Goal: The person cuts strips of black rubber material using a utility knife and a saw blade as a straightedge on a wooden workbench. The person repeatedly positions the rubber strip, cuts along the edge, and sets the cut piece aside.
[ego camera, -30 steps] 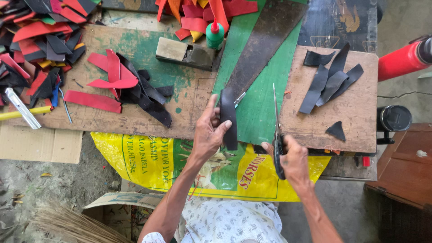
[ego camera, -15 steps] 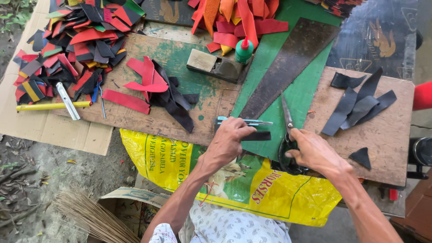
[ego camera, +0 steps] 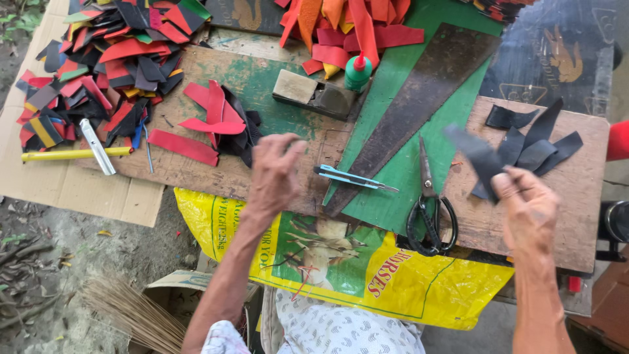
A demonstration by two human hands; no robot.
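Pinching a dark cut strip [ego camera: 477, 156] between thumb and fingertips, the right hand [ego camera: 524, 204] sits at the right of the head view, above a wooden board [ego camera: 583, 223]. The strip angles up and left, blurred, close to a small cluster of black pieces [ego camera: 534, 141] in the upper right. The left hand [ego camera: 274, 172], at centre, hovers with fingers loosely spread and empty, over a worn plank [ego camera: 216, 177]. Just right of it lies a blue utility knife [ego camera: 352, 177], then black scissors [ego camera: 430, 210] on a green mat [ego camera: 406, 170]. Red and black scraps [ego camera: 216, 124] lie above the left hand.
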